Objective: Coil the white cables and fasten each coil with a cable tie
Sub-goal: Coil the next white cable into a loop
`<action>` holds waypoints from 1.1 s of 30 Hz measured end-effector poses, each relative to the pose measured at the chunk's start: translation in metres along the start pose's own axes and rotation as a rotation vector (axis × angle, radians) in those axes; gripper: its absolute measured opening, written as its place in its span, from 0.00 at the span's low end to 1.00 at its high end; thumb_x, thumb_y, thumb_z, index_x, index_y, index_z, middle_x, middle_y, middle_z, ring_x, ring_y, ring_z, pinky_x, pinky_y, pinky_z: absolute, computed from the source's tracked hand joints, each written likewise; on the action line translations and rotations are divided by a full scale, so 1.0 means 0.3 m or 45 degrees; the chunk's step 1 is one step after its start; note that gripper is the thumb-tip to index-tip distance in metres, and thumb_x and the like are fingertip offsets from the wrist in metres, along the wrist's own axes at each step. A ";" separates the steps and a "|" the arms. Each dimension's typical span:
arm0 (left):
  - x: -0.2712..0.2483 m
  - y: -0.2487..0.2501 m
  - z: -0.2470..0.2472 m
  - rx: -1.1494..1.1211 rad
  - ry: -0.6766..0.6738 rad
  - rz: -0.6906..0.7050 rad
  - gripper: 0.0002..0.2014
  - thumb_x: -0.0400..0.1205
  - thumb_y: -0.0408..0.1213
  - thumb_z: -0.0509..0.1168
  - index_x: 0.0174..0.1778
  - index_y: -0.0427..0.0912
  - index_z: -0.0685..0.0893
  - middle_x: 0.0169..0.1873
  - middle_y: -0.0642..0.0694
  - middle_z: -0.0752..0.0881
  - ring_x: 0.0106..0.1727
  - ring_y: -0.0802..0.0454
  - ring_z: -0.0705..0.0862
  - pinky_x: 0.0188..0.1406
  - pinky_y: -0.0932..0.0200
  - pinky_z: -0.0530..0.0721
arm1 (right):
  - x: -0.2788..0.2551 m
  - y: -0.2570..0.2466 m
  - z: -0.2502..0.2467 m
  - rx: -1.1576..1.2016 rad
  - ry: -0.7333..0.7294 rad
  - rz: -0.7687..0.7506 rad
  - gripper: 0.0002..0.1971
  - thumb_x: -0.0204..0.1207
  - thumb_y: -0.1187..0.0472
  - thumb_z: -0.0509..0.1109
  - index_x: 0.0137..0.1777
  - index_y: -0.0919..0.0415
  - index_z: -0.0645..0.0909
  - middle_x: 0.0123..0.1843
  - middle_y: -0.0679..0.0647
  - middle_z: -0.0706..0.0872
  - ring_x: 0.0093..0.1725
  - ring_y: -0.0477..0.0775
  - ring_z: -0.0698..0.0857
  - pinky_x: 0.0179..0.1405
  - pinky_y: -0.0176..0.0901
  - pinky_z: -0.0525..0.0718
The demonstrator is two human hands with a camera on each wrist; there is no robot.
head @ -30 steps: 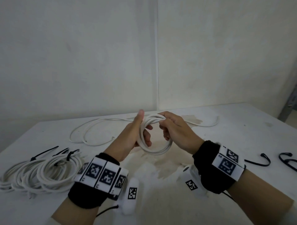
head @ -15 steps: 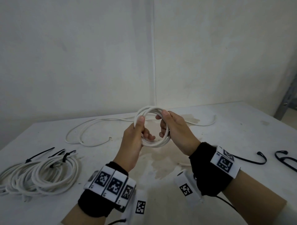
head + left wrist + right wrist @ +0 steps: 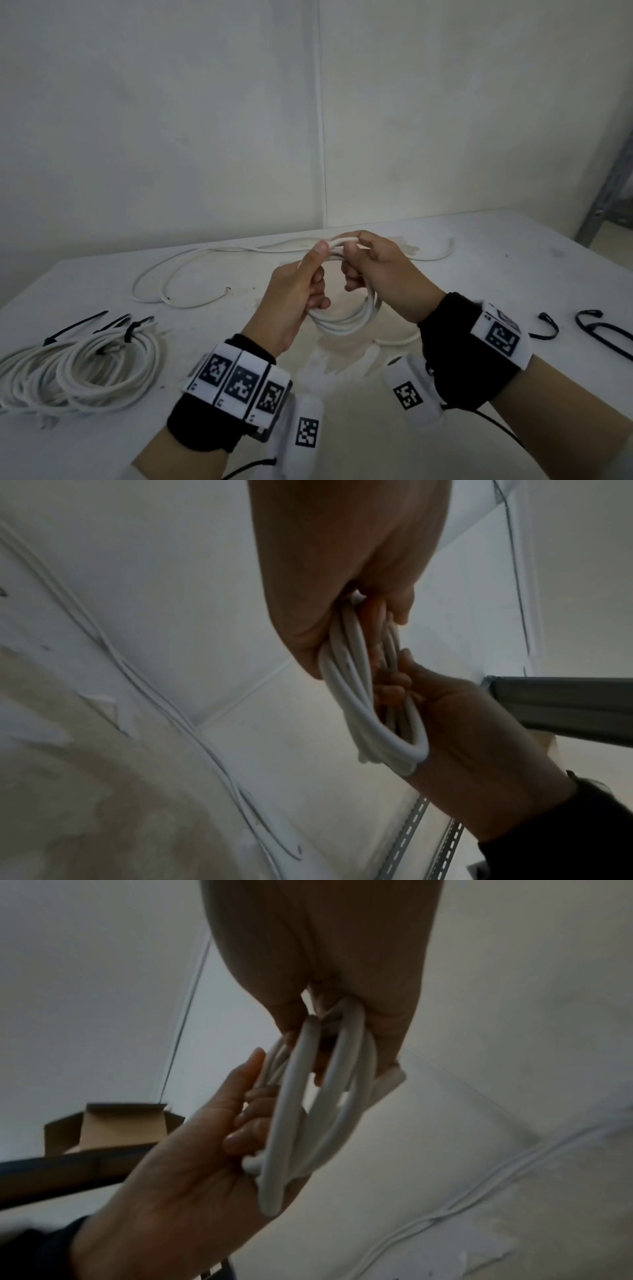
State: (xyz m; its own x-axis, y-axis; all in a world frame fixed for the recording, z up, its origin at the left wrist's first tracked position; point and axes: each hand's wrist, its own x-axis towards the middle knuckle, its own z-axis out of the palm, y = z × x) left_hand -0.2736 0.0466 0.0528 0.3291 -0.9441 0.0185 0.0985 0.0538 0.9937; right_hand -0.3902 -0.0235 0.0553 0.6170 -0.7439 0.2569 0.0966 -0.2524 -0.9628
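A small coil of white cable [image 3: 346, 317] hangs between both hands above the middle of the table [image 3: 479, 260]. My left hand [image 3: 301, 281] grips its left side, thumb up against the top strands. My right hand [image 3: 380, 270] grips the top right of the coil, fingers curled through the loops. The wrist views show the coil [image 3: 359, 696] [image 3: 308, 1110] with several turns running through both palms. A loose cable tail [image 3: 397, 341] trails on the table under my right wrist. Two black cable ties [image 3: 544, 327] [image 3: 603, 332] lie at the right.
Tied white coils [image 3: 75, 373] with black ties [image 3: 75, 327] lie at the front left. Another loose white cable [image 3: 191, 270] snakes across the back of the table. Walls stand close behind; a metal rack post [image 3: 609, 192] is at the far right. A cardboard box [image 3: 113, 1126] shows in the right wrist view.
The coil has tilted and dropped lower between the hands. My right hand has shifted to the top of the coil, close to my left thumb.
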 end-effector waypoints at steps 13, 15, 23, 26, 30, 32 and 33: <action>0.024 0.014 0.016 0.055 -0.282 -0.121 0.19 0.82 0.48 0.58 0.32 0.38 0.80 0.18 0.47 0.75 0.20 0.53 0.76 0.34 0.55 0.82 | -0.039 -0.013 -0.095 -0.014 -0.085 -0.075 0.19 0.77 0.61 0.66 0.65 0.43 0.71 0.32 0.55 0.72 0.21 0.42 0.67 0.21 0.34 0.68; 0.028 0.017 0.025 0.043 -0.271 -0.116 0.18 0.83 0.47 0.56 0.33 0.38 0.77 0.16 0.49 0.71 0.19 0.53 0.75 0.33 0.56 0.83 | -0.045 -0.014 -0.094 -0.153 -0.026 -0.184 0.19 0.78 0.62 0.66 0.63 0.40 0.71 0.31 0.55 0.74 0.21 0.41 0.70 0.22 0.31 0.71; 0.045 0.014 0.072 0.038 -0.221 -0.136 0.20 0.83 0.48 0.57 0.29 0.39 0.75 0.15 0.50 0.70 0.19 0.54 0.73 0.35 0.53 0.79 | -0.032 -0.008 -0.112 -0.381 0.141 -0.330 0.10 0.75 0.69 0.70 0.55 0.62 0.83 0.36 0.36 0.84 0.31 0.29 0.80 0.33 0.21 0.74; 0.044 0.016 0.097 0.092 -0.152 -0.082 0.19 0.82 0.48 0.59 0.29 0.41 0.75 0.15 0.53 0.67 0.18 0.57 0.66 0.31 0.57 0.74 | -0.037 0.002 -0.119 -0.326 0.145 -0.320 0.09 0.73 0.68 0.71 0.52 0.58 0.81 0.42 0.48 0.84 0.32 0.32 0.81 0.33 0.23 0.75; 0.050 0.018 0.095 0.074 -0.145 -0.109 0.19 0.82 0.46 0.59 0.27 0.41 0.73 0.14 0.54 0.66 0.17 0.57 0.64 0.30 0.57 0.71 | -0.041 0.014 -0.132 -0.180 0.094 -0.223 0.10 0.73 0.71 0.70 0.48 0.56 0.78 0.36 0.45 0.83 0.30 0.35 0.81 0.31 0.25 0.76; 0.053 0.020 0.091 0.077 -0.182 -0.129 0.18 0.82 0.46 0.59 0.28 0.41 0.73 0.14 0.53 0.66 0.17 0.57 0.65 0.31 0.57 0.72 | -0.042 0.019 -0.140 -0.170 0.074 -0.237 0.10 0.73 0.72 0.70 0.45 0.56 0.78 0.31 0.43 0.82 0.27 0.39 0.77 0.28 0.29 0.76; 0.053 0.021 0.090 0.086 -0.194 -0.138 0.18 0.82 0.46 0.59 0.28 0.41 0.73 0.14 0.53 0.66 0.17 0.57 0.66 0.31 0.56 0.72 | -0.043 0.022 -0.144 -0.152 0.069 -0.246 0.09 0.73 0.73 0.70 0.43 0.58 0.78 0.29 0.42 0.81 0.26 0.40 0.76 0.27 0.31 0.76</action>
State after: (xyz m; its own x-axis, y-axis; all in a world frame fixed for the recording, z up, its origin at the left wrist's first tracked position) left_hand -0.2930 0.0232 0.0624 0.1734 -0.9818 -0.0774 0.0603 -0.0678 0.9959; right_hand -0.4313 -0.0422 0.0494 0.5526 -0.7059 0.4430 0.1139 -0.4627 -0.8792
